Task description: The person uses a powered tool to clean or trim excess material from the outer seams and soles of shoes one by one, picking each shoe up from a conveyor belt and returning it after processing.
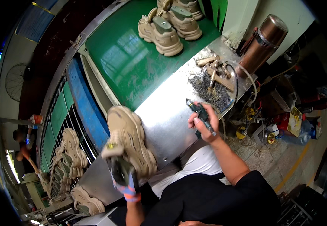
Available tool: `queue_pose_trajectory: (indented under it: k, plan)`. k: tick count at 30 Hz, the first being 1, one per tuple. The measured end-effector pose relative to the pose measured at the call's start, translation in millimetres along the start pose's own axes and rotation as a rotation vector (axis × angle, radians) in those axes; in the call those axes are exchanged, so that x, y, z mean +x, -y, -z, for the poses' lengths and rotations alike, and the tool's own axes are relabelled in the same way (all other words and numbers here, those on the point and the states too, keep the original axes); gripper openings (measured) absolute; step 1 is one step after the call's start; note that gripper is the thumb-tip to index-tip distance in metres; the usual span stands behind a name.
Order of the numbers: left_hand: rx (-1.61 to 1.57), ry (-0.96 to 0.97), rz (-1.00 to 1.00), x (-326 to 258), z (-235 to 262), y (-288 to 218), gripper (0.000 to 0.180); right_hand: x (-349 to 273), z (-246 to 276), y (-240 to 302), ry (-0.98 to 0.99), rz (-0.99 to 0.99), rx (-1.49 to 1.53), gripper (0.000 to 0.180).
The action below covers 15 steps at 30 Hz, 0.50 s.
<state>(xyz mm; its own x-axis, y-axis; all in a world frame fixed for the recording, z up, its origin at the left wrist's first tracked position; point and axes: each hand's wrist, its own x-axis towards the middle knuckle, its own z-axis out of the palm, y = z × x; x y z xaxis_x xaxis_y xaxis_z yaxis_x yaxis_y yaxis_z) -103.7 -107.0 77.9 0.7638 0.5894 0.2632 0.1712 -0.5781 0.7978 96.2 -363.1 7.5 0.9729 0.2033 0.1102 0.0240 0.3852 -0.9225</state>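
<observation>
A beige chunky-soled sneaker (125, 130) is tilted over the near left end of the metal bench top, its toe pointing away from me. My left hand (127, 189), in a grey, blue and orange glove, grips it at the heel, around the dark insert in its opening; most of the fingers are hidden. Bare and closed, my right hand (208, 122) holds a slim dark green hand tool (197, 109), narrow tip pointing up and left. The tool is apart from the shoe, above the metal surface; its exact kind cannot be made out.
More beige sneakers (161, 35) stand on the green belt (114, 60); others fill a wire rack (71, 150) at left. Dark crumbs (208, 88) and beige scraps lie on the metal bench (163, 109). A copper-coloured flask (263, 43) and hoses (252, 81) are at right.
</observation>
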Motion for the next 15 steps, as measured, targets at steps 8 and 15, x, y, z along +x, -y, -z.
queue_pose_trajectory:
  k: [8,15]
  plan:
    - [-0.389,0.056,-0.157,280.0,-234.1,-69.0,0.064,5.2,1.6,3.9,0.034,0.003,-0.086,0.044]
    - [-0.238,0.293,-0.361,285.4,-242.4,-0.2,0.092,1.6,-5.4,0.8,-0.044,-0.061,-0.041,0.051]
